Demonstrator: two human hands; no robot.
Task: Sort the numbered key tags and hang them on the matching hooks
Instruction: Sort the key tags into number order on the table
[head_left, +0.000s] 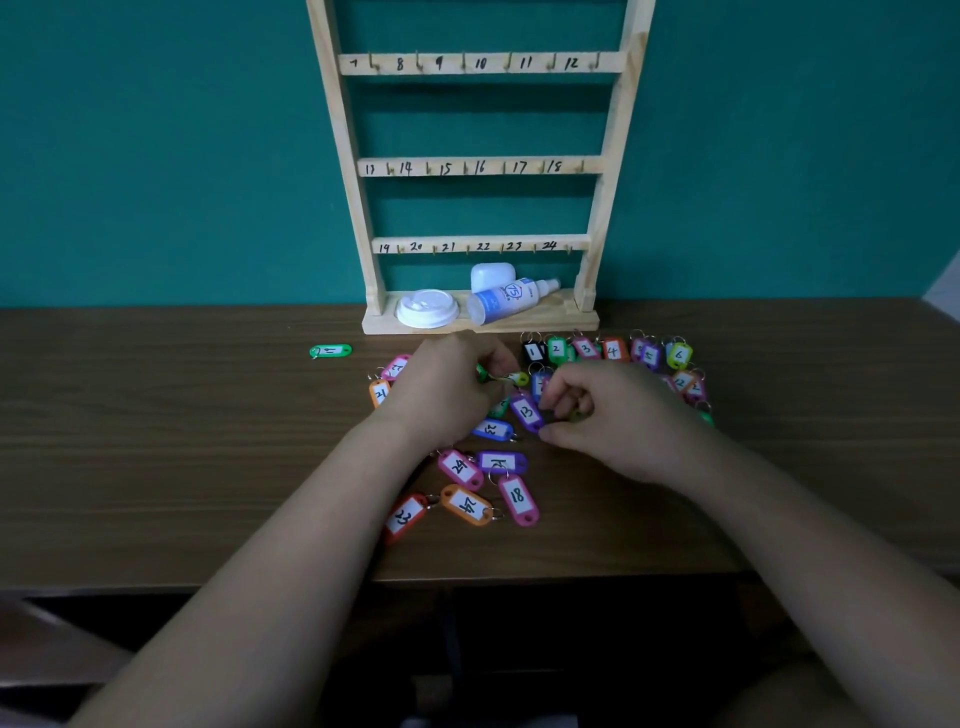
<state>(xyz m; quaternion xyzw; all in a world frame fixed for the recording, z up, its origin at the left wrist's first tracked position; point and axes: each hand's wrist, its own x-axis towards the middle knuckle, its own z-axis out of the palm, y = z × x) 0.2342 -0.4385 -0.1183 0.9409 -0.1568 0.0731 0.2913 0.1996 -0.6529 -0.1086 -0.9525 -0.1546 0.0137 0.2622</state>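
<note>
step: sorting, judged early; visible rack hooks were bare.
do well: read the number, lift one tag by its ring, don't drag neighbours.
left hand: pinched a green tag.
right hand: curled beside tag 13; grip unclear.
tags: coloured, white numbered labels, rings; heaped just before the rack.

The single head camera looks forward and down from close above the fingers, with the rack standing beyond them.
</note>
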